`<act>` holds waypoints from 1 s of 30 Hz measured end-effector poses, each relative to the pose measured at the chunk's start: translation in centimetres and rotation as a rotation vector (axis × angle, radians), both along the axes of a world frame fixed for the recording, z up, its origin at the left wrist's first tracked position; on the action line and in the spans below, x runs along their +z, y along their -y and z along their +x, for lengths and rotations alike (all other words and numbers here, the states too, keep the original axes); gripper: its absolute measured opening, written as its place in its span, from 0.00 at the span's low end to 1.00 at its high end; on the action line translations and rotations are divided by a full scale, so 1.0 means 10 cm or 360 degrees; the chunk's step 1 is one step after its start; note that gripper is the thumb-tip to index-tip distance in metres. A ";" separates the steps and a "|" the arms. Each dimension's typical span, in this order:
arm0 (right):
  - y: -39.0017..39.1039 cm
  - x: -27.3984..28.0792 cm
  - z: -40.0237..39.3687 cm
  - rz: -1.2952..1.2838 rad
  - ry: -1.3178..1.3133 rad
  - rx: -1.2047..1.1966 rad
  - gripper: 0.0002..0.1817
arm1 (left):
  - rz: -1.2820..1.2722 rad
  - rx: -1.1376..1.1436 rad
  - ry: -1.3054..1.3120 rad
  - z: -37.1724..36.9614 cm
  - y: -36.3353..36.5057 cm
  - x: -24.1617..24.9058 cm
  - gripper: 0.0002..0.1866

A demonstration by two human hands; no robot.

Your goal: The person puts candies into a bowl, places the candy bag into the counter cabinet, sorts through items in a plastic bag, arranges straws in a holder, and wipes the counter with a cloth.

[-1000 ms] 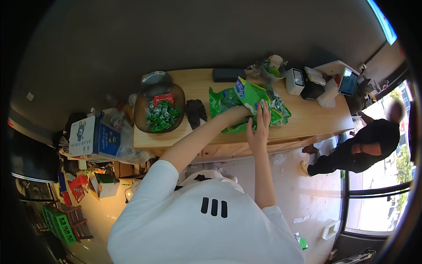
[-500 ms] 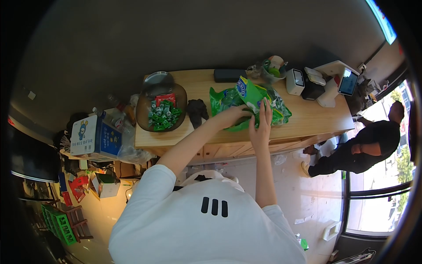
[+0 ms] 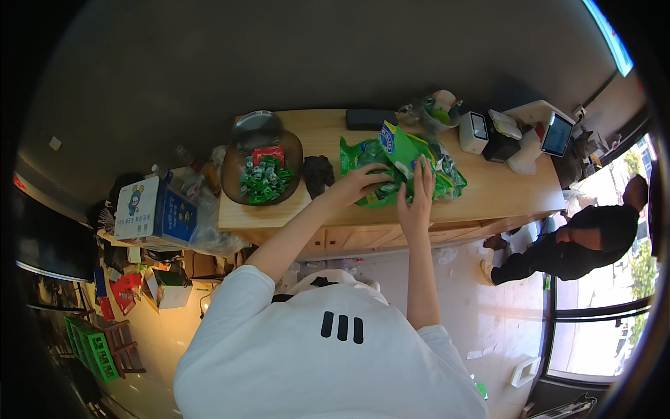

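Green plastic packaging [image 3: 408, 157] with a blue and yellow label lies on the wooden counter [image 3: 279, 218]. My left hand [image 3: 364, 183] rests on its left part, fingers spread. On the right part lies my right hand [image 3: 417, 192], its fingers stretched out over the plastic. To the left, a brown tray [image 3: 228, 174] holds small green packets [image 3: 265, 180] and a red packet [image 3: 269, 155]. A dark crumpled cloth-like thing [image 3: 318, 174] sits between the tray and the packaging.
Behind the packaging are a dark case [image 3: 370, 119] and a clear tub [image 3: 440, 112]. White devices [image 3: 474, 133] and a screen [image 3: 557, 134] stand at the right end. A blue and white box [image 3: 157, 213] stands left of the counter. A person [image 3: 586, 237] is at the right.
My left hand has moved slightly up and left on the packaging, its fingers more spread. My right hand stays on the right part. The whole view has shifted a little.
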State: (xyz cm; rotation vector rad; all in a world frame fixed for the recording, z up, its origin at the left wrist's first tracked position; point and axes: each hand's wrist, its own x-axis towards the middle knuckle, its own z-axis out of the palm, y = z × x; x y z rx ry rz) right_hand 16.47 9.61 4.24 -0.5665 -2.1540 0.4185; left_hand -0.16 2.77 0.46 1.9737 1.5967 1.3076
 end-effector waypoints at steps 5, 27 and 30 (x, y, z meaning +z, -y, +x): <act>0.07 -0.06 -0.07 0.0120 0.0132 -0.0074 0.31 | 0.0149 0.0434 0.0190 -0.18 0.43 0.11 0.20; 0.25 -0.03 -0.25 0.0149 0.0128 -0.0143 0.28 | -0.0178 0.1174 -0.0424 -1.03 1.22 0.16 0.19; 0.24 -0.02 -0.15 0.0118 0.0118 -0.0153 0.29 | -0.0055 0.0678 -0.0275 -0.58 0.87 0.27 0.17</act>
